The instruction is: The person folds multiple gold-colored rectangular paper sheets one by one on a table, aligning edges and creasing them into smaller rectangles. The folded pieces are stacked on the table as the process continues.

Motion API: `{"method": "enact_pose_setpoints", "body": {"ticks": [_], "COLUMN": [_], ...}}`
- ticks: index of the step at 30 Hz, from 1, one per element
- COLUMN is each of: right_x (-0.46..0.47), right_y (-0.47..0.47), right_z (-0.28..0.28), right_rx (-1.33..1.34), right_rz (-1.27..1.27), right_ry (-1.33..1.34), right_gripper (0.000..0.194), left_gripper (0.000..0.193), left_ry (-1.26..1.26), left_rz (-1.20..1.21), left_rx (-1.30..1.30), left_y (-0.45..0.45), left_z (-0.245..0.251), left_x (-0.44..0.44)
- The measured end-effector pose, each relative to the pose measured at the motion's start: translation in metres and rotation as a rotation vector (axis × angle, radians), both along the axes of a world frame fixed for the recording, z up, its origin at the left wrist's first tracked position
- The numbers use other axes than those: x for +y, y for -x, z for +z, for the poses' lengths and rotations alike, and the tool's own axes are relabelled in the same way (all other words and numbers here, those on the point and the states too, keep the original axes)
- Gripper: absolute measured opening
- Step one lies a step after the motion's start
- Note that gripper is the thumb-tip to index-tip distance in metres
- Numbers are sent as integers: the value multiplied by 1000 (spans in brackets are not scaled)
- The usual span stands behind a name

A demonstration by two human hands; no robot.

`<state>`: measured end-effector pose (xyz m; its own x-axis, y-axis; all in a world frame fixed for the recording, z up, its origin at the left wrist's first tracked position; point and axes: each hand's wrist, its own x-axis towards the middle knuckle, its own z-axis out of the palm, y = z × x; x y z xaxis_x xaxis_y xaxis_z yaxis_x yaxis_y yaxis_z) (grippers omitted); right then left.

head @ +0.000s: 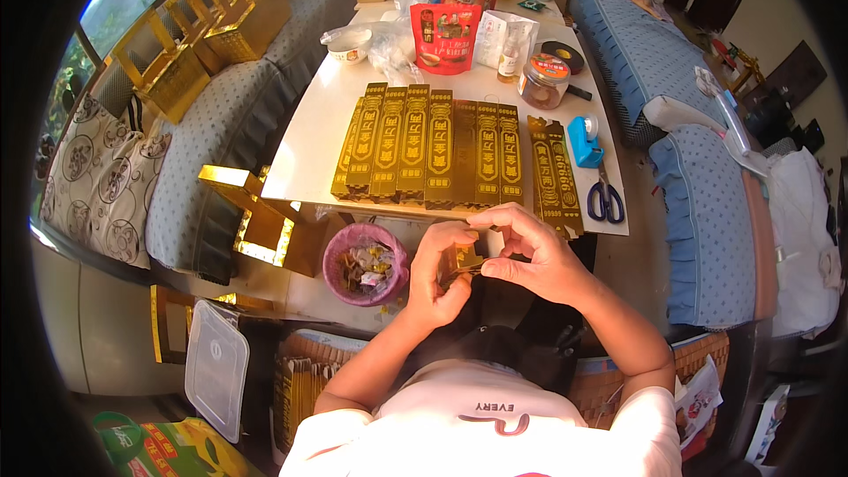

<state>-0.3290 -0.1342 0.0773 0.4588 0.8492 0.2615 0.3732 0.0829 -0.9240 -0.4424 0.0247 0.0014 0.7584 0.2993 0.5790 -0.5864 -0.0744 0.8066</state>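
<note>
Just off the table's near edge, my left hand [438, 271] is curled around a small gold foil-card box [466, 257] with an end flap standing out. My right hand [533, 248] is at the box's other side, its thumb at the edge by the flap and its fingers arched over it. Part of the box is hidden by the fingers. A row of long gold printed boxes [440, 146] lies side by side on the white table. To their right are flatter gold card pieces [553, 179], a blue tape dispenser [586, 141] and dark-handled scissors [605, 202].
A pink waste basket [330, 278] with scraps stands below the table, left of my hands. Red pouches [445, 38], a lidded jar [544, 81] and a bowl [348, 46] sit farther back. Gold card structures [175, 83] rest on the left sofa; another [265, 232] is by the table corner.
</note>
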Motion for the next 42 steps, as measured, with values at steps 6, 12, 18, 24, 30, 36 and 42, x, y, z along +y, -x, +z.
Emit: {"method": "enact_pose_setpoints", "body": {"ticks": [6,12,18,24,30,36,42], "right_x": [12,24,25,15,19,20,15], "right_y": [2,3,-7,-19,-18,-10,-9], "right_z": [-16,-6,3,6,-9,-9,-8], "right_rx": [364,335,113,1022,847,732,606], "right_rz": [55,-36,-53,176,111,-45,-98], "right_ry": [-83,-38,218,-70,94,171,220], "right_gripper": [31,14,17,29,27,21,21], "left_gripper": [35,29,11,9,27,54,57], "left_ry": [19,77,-57,-76,-98,175,171], "left_rz": [21,154,253,292,230,67,61], "left_rx": [-53,-96,-81,-116,-159,-37,-34], "left_y": [-3,-13,-10,-10,-13,-9,-10], "left_z": [-6,-5,0,1,-7,-17,-15], "left_x": [2,-1,-3,-1,-5,-18,-24]}}
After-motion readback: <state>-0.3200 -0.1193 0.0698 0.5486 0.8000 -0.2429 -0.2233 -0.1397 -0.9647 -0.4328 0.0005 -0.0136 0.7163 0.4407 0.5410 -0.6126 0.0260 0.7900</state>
